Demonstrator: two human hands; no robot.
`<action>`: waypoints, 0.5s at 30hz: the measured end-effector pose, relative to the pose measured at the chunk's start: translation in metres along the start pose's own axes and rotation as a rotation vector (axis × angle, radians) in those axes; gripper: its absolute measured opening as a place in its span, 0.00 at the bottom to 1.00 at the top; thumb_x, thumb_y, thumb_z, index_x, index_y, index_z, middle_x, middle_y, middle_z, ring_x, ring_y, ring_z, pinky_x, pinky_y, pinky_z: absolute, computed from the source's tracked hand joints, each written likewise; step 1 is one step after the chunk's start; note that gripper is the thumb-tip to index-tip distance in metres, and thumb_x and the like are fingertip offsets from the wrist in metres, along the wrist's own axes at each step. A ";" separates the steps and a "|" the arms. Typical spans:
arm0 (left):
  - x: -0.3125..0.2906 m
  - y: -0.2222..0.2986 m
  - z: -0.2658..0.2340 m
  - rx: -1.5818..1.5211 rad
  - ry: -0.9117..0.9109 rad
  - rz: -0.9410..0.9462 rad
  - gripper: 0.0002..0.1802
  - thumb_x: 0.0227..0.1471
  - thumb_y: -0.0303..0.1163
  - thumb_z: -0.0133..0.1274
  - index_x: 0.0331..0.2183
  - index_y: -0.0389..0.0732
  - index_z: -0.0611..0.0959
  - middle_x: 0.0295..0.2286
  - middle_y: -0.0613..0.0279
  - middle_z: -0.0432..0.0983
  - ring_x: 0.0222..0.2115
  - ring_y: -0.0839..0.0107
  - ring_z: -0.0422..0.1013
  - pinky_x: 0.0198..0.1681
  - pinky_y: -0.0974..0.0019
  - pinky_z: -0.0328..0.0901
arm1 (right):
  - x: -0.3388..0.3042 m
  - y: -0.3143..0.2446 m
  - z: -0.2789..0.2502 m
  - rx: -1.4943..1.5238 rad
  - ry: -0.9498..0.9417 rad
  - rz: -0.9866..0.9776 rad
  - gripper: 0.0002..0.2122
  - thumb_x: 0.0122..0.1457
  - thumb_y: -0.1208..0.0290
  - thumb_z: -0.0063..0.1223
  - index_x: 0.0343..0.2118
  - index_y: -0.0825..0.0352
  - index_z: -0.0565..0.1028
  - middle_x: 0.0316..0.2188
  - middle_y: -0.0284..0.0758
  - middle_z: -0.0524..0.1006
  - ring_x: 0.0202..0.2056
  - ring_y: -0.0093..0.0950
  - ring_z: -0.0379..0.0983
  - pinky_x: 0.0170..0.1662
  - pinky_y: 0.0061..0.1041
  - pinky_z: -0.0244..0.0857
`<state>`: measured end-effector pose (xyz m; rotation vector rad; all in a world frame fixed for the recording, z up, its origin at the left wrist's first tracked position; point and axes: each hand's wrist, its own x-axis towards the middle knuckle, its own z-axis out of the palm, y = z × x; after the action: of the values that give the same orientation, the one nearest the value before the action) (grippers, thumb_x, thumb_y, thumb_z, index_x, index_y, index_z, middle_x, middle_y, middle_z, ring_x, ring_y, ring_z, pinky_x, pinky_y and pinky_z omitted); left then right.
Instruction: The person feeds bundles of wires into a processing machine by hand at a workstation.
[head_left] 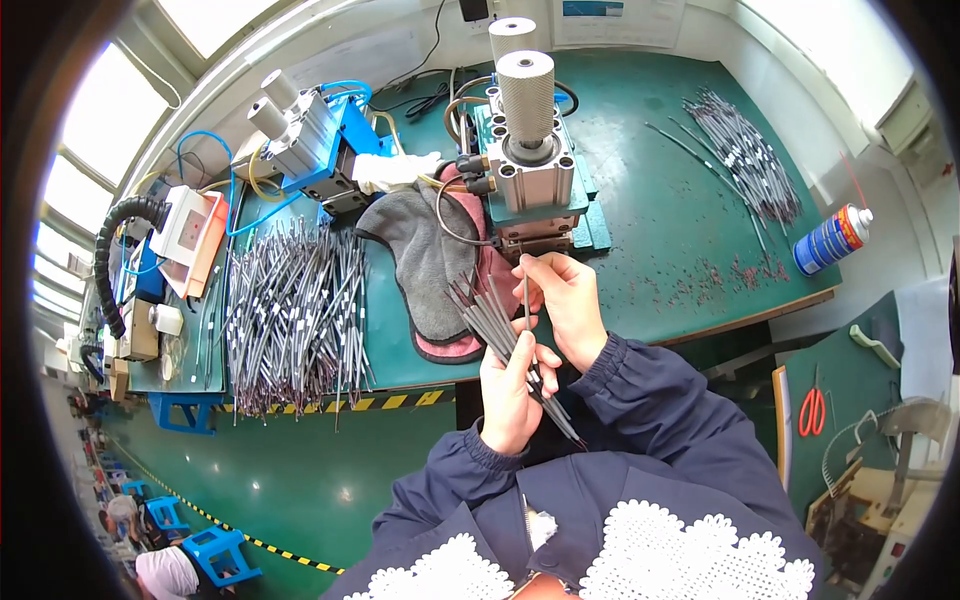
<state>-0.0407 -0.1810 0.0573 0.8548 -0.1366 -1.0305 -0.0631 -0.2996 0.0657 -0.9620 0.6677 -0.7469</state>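
My left hand [510,398] is closed round a bundle of thin dark grey cables [487,318], which fan out toward the machine and reach down past my wrist. My right hand [570,308] is closed too, its thumb and forefinger pinching the upper end of a single cable [527,295] that runs down to the left hand. Just beyond the fingertips stands a pneumatic press [535,185] with a knurled cylinder on top. The fingers hide part of its lower front. Under the bundle's upper ends lies a grey and pink cloth [430,265].
A large heap of cables [295,315] covers the bench at left, below a blue-framed press [310,140]. More cables [745,155] lie at far right, near a blue spray can [830,240]. Small dark scraps [725,280] litter the green bench top [640,220]. Red scissors [812,408] rest at right.
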 end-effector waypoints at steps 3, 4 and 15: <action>0.001 0.001 -0.001 -0.015 -0.005 0.015 0.13 0.58 0.31 0.44 0.44 0.38 0.69 0.20 0.59 0.73 0.12 0.75 0.65 0.13 0.77 0.58 | 0.001 -0.002 0.003 -0.008 0.000 0.025 0.09 0.54 0.67 0.54 0.24 0.69 0.75 0.17 0.32 0.73 0.17 0.17 0.66 0.20 0.17 0.59; 0.001 0.001 -0.001 -0.016 -0.004 0.015 0.13 0.58 0.31 0.44 0.44 0.38 0.69 0.20 0.59 0.73 0.12 0.75 0.65 0.13 0.77 0.58 | 0.002 0.000 0.003 -0.008 -0.002 0.030 0.09 0.54 0.67 0.54 0.24 0.69 0.75 0.17 0.32 0.73 0.17 0.17 0.66 0.20 0.16 0.59; 0.003 0.000 0.000 -0.022 0.004 0.008 0.13 0.58 0.32 0.44 0.44 0.38 0.69 0.19 0.59 0.73 0.11 0.76 0.64 0.13 0.77 0.57 | 0.003 0.000 0.004 -0.021 0.029 0.016 0.09 0.54 0.68 0.54 0.23 0.69 0.74 0.17 0.33 0.73 0.17 0.18 0.67 0.22 0.17 0.60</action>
<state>-0.0391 -0.1830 0.0565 0.8356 -0.1248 -1.0205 -0.0580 -0.3000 0.0668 -0.9648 0.7092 -0.7421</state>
